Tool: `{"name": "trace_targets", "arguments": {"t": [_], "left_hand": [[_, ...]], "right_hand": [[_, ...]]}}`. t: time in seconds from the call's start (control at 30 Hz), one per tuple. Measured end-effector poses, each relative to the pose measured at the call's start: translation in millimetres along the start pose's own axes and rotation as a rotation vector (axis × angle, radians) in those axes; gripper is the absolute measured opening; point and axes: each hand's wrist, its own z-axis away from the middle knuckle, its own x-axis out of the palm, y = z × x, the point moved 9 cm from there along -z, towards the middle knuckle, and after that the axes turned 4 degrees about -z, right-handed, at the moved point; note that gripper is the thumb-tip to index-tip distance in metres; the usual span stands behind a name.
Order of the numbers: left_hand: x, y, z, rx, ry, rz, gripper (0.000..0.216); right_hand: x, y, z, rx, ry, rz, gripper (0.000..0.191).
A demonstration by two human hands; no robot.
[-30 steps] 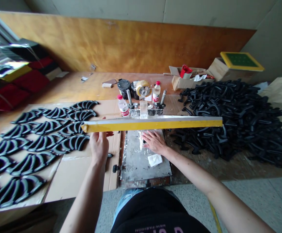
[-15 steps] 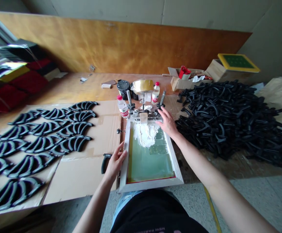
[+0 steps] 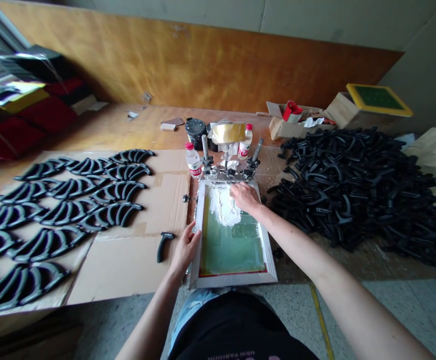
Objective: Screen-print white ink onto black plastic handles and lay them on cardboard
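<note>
Beside red-labelled bottle (image 3: 193, 161), both hands touch screen frame (image 3: 270, 260).

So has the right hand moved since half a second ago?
Yes. The right hand has come in from the clamp at the screen frame's far right corner and now lies on the mesh beside the white ink, left of where it was.
</note>
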Motion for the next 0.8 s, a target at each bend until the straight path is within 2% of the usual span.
{"name": "trace_targets", "arguments": {"t": [0.17, 0.23, 0.3, 0.37, 0.47, 0.63, 0.7, 0.8], "left_hand": [[0, 2, 0, -0.023, 0.001, -0.017, 0.076], [0, 3, 1, -0.02, 0.0, -0.014, 0.076], [0, 4, 3, -0.014, 0.006, 0.003, 0.076], [0, 6, 4, -0.01, 0.012, 0.023, 0.076], [0, 7, 5, -0.019, 0.01, 0.03, 0.076], [-1, 9, 6, -0.023, 0.002, 0.023, 0.079], [-4, 13, 8, -0.024, -0.001, 0.021, 0.079], [-11, 31, 16, -0.019, -0.015, 0.03, 0.079]], "right_hand": [[-1, -41, 45, -0.348, -0.129, -0.04, 0.014], [-8, -48, 58, -0.458, -0.181, -0.062, 0.012], [-14, -48, 59, -0.499, -0.226, -0.078, 0.011], [-17, -43, 52, -0.454, -0.217, -0.087, 0.012], [-15, -39, 46, -0.35, -0.119, -0.077, 0.014], [-10, -45, 59, -0.389, -0.132, -0.127, 0.013], [-20, -38, 45, -0.324, -0.114, -0.176, 0.012], [-42, -16, 5, -0.141, -0.022, -0.197, 0.039]]}}
